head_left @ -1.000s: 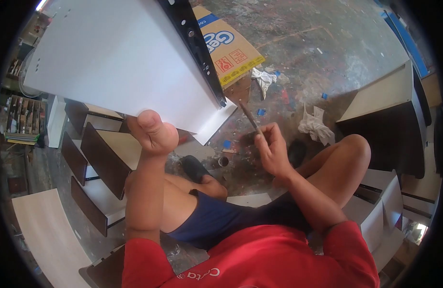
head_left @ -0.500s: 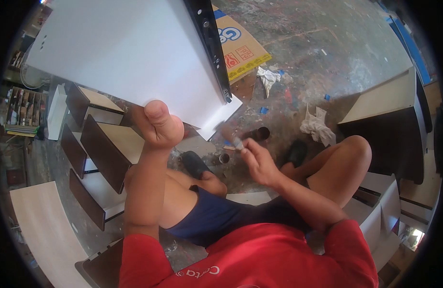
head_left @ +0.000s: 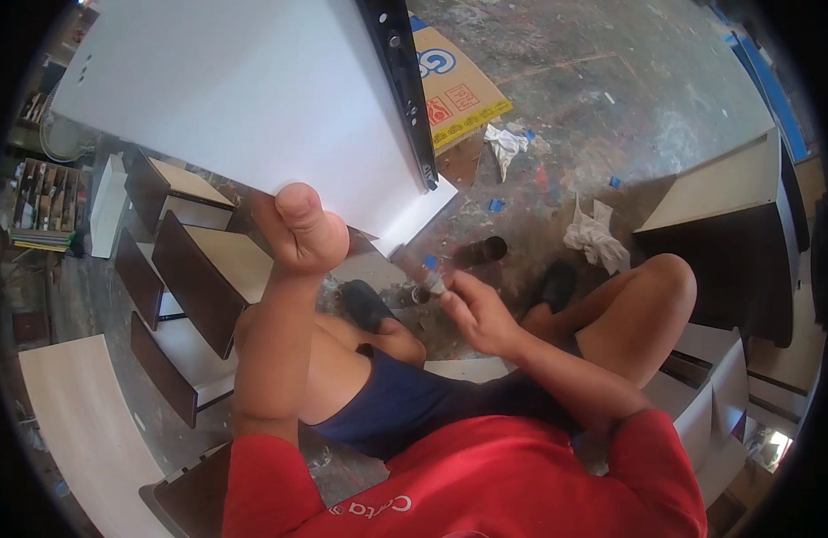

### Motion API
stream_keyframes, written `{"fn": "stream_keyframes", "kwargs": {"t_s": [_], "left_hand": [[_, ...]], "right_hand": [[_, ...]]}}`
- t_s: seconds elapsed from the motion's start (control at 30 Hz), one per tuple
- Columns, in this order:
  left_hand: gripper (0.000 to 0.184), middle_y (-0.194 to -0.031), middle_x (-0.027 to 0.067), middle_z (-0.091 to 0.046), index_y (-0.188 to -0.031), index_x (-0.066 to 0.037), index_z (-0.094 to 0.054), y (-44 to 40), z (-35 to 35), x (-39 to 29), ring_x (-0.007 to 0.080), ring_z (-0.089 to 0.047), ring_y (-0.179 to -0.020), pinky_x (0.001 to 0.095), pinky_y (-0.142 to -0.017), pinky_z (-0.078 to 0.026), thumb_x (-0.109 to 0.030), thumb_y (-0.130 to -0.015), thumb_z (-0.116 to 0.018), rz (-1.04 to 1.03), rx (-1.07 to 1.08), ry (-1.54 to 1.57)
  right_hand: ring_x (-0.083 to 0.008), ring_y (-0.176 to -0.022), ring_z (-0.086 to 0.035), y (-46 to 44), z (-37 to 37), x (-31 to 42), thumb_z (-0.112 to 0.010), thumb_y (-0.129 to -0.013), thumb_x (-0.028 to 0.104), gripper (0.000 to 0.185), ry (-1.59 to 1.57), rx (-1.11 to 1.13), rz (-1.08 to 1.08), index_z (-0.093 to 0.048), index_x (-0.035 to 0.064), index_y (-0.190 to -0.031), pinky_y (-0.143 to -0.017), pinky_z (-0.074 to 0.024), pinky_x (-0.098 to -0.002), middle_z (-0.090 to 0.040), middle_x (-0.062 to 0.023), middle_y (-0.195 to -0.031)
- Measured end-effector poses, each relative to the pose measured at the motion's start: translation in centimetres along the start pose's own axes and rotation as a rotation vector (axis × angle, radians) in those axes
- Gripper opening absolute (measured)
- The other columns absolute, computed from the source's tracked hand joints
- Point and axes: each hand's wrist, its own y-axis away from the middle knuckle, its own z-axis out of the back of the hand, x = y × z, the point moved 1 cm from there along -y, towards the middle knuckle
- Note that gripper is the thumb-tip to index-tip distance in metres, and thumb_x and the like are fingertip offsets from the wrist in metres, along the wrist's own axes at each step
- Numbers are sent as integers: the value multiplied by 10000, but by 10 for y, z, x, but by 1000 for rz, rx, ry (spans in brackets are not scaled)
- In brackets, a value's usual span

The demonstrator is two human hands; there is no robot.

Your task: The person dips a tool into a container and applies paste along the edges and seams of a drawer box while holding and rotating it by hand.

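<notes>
The right hand (head_left: pixel 479 314) is closed in a pinch, thumb against fingers, on a thin, brush-like tool (head_left: pixel 434 283) with a pale band; its dark far end is blurred, so its exact shape is hard to judge. A pinch this close to the band should give good control, provided it stays light enough for the wrist to steer.

The left hand (head_left: pixel 308 235) has its thumb over the near edge of a large, flat white panel (head_left: pixel 244 117). Its fingers pass out of sight behind, apparently curled around that edge. This grip would best be firm, because the panel is tilted and reaches far beyond the hand, so a light push could swing it.

The panel is at the far left, with a black, perforated metal rail (head_left: pixel 401 90) along its right side; careful strokes would stay clear of the rail's holes. Just beyond the tool, on the floor to the right, stands a dark, open cylindrical can (head_left: pixel 494 248), worth giving the right wrist room to avoid. Farther right lies a crumpled white cloth (head_left: pixel 597 235).
</notes>
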Motion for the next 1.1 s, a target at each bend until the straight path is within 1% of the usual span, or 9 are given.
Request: {"fn": "stream_keyframes", "kwargs": {"t_s": [0.07,0.3,0.5,0.6,0.7,0.8,0.9,1.0,1.1], "left_hand": [[518,-1034,68,-548,-1118,34,-496,4,4,5,147,-510,-917,294,-856,-471,-484,-1116,-471,5,15,-18],[591,-1223,138,-584,-1351,96,-465,14,8,9,186,-565,-1067,316,-954,-478,-450,-1127,-453,-24,24,-96],[575,-1194,137,-595,-1309,101,-487,4,0,0,183,-572,-1046,320,-943,-485,-444,-1126,-466,-30,-10,-44],[586,-1185,132,-601,-1298,103,-499,10,4,3,182,-575,-1041,322,-941,-488,-455,-1123,-471,-33,-9,-51],[591,-1176,125,-606,-1300,102,-502,20,14,10,179,-577,-1039,321,-940,-489,-460,-1122,-472,0,11,-136],[562,-1128,105,-600,-1254,87,-511,5,-1,2,163,-565,-996,305,-909,-486,-458,-1121,-476,-33,-61,-80],[562,-1109,97,-592,-1247,83,-510,5,-1,2,158,-555,-978,299,-895,-482,-464,-1120,-477,-31,-50,-46],[573,-1127,102,-589,-1270,86,-504,9,4,1,164,-556,-989,303,-899,-480,-466,-1119,-475,-7,0,-42],[593,-1151,111,-595,-1300,91,-497,13,8,-1,172,-565,-1007,313,-910,-483,-473,-1118,-476,48,26,-83]], "right_hand": [[-203,-831,-582,2,-2,0,-563,-1065,156,165,10,21,37,-605,2,-1102,-782,-495,-354,-596,-111,-894],[-204,-813,-582,-4,3,0,-589,-1060,157,158,-66,-50,-118,-610,6,-1102,-763,-491,-358,-586,-128,-889],[-288,-816,-587,5,-9,-4,-601,-1053,175,182,63,78,78,-600,1,-1107,-775,-499,-367,-578,-170,-946],[-283,-834,-603,2,-2,-2,-601,-1052,175,182,64,-23,-11,-599,0,-1104,-794,-505,-372,-588,-172,-945],[-288,-836,-607,-3,2,6,-607,-1050,183,189,-61,-10,-149,-603,2,-1105,-795,-509,-374,-594,-177,-948],[-273,-844,-609,3,-6,-1,-606,-1051,182,185,-9,82,-135,-606,5,-1104,-800,-508,-369,-600,-175,-946],[-241,-810,-605,5,-12,-1,-606,-1054,177,173,151,88,98,-605,10,-1099,-764,-507,-360,-601,-160,-930],[-283,-797,-630,3,-7,0,-619,-1048,185,189,171,37,164,-606,3,-1100,-743,-518,-382,-617,-173,-933],[-356,-815,-648,0,-2,6,-635,-1036,200,213,76,-14,-23,-610,0,-1106,-742,-526,-418,-629,-192,-943]]}}
